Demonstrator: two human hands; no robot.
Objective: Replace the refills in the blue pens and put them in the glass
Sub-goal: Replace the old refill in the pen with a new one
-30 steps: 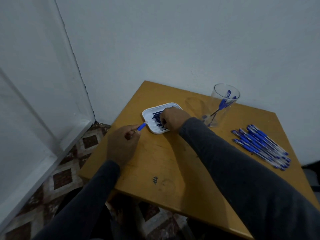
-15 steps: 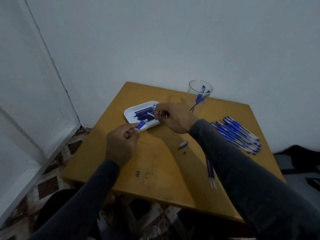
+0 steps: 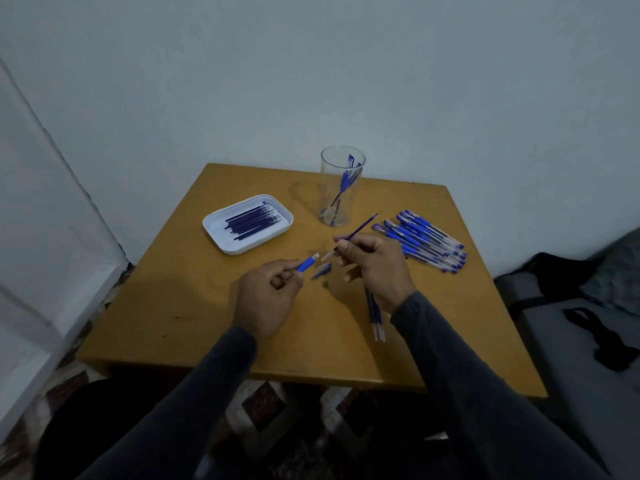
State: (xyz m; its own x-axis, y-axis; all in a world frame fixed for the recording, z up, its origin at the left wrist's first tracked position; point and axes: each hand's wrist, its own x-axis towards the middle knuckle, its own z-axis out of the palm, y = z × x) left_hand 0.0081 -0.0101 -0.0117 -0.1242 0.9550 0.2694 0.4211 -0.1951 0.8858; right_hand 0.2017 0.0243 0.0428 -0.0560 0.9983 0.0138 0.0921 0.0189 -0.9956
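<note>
Wooden worktop [image 3: 194, 306] with a white tray [image 3: 221, 241] holding a row of dark blue refills [image 3: 251, 220], and a clear glass [image 3: 341, 187] containing blue pens [image 3: 345, 181]. Left hand [image 3: 266, 299] pinches a pen barrel [image 3: 307, 264]; right hand [image 3: 375, 266] pinches a refill [image 3: 360, 228]. Loose blue pens [image 3: 420, 240] lie beside the glass.

Your 2 arms in dark grey sleeves reach forward over the table. Your left hand [image 3: 268, 296] pinches a short blue-gripped pen barrel [image 3: 307, 263]; your right hand [image 3: 375, 268] pinches a thin dark-blue refill [image 3: 356, 232], angled up and away.
</note>
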